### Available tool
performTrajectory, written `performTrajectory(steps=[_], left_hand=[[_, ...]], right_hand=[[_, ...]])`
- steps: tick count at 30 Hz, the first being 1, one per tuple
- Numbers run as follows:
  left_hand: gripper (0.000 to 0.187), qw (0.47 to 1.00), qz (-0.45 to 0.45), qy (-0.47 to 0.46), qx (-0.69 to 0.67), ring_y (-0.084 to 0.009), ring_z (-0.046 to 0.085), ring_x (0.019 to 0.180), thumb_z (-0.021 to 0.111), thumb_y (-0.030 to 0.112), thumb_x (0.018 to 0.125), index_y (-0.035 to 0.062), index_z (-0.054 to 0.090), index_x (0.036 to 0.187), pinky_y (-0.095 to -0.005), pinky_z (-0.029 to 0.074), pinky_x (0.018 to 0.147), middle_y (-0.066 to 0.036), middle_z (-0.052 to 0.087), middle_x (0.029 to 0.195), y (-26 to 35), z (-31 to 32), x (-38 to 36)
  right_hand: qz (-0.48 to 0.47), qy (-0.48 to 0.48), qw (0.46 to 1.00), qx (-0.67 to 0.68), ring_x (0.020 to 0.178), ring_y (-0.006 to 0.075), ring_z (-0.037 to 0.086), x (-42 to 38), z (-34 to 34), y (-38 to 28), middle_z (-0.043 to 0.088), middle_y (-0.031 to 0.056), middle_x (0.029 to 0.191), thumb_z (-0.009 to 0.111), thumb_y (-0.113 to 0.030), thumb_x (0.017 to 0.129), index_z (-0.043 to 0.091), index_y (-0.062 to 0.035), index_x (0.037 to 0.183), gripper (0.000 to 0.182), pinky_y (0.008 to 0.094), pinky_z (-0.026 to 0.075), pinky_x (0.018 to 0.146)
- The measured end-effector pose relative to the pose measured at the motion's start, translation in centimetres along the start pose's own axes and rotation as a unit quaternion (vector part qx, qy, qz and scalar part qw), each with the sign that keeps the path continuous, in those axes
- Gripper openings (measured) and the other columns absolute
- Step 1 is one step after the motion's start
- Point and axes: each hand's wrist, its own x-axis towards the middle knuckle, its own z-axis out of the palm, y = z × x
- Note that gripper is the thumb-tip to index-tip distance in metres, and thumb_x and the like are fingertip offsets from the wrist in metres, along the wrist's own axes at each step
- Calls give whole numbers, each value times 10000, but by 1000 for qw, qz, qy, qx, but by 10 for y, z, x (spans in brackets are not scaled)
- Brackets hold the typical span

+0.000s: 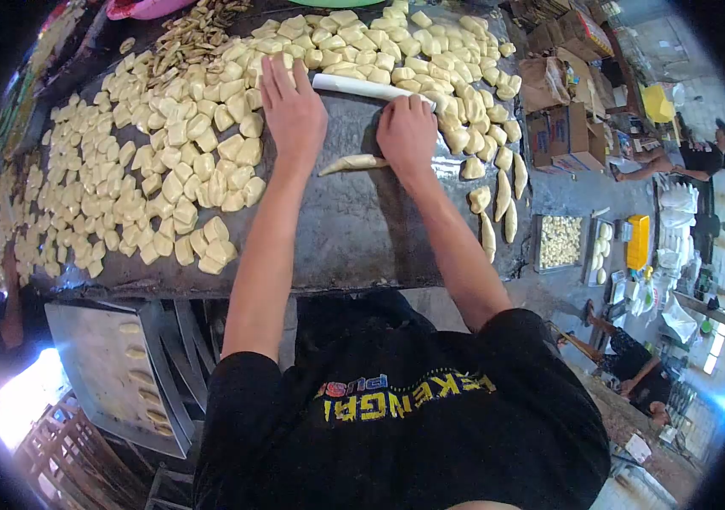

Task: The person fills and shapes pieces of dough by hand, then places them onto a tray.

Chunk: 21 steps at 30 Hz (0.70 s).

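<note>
Many pale dough pieces [209, 140] cover the left and far parts of the dark worktable [345, 221]. My left hand [293, 109] reaches forward with its fingers stretched out, the fingertips at the edge of the dough pieces. A white rolling pin [354, 86] lies aslant on the table to the right of that hand. Over the pin's right end, my right hand [407, 134] has its fingers curled; their undersides are hidden. A long, thin strip of dough [352, 163] lies nearer me, its right end running to my right wrist.
Several long dough rolls [511, 217] lie along the table's right edge. A metal tray [116, 365] with shaped dough stands below left. Cardboard boxes [562, 136], a dough-filled tray [560, 242] and a yellow crate [638, 241] are on the right. Other people sit farther right.
</note>
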Motion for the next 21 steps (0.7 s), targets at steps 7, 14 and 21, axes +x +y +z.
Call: performTrajectory(steps=[7,14,21], left_hand=[[417,965,-113,57,-230,-425,388,1315,603,-5,859,-23,507,1265,-477,358,1077,-243,370,1393,-7,-73,-6],[397,957,-157,-47,-240,-373,435,1300,602,-11,867,7,533,1258,-437,387,1059,-208,465,1330,9,-137,-72],[390,886,-365,-38,-284,-230,533,1219,580,-31,879,38,547,1262,-337,475,958,-117,535,1266,40,-231,-165]], right_hand=[[-174,-211,923,270,1054,350,600,-25,-68,1,628,157,1145,680,-88,786,640,-44,1107,326,415,500,914],[-124,-299,900,292,915,329,649,-24,-62,3,661,135,1023,730,-118,790,666,-45,1121,346,398,528,829],[224,-296,658,655,925,209,681,-75,-139,-19,699,125,1018,614,-59,929,647,81,1109,231,324,551,839]])
